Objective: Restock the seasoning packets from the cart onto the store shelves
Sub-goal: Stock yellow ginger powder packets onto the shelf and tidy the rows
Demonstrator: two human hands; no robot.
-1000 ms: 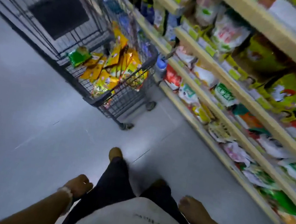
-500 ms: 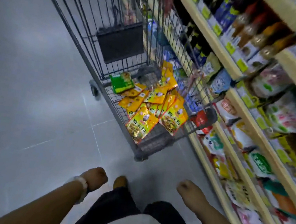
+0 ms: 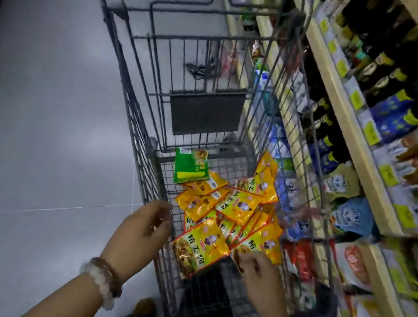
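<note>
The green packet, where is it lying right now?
In the head view, the green packet lies flat on the cart floor at the far end of the pile of yellow packets, just below the dark panel.

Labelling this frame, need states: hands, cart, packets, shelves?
left hand: fingers loosely curled at cart's left wall, holding nothing
right hand: reaching into cart at yellow packets, grip unclear
cart: beside shelves
yellow packets: piled in cart
green packet: flat in cart
shelves: stocked
</note>
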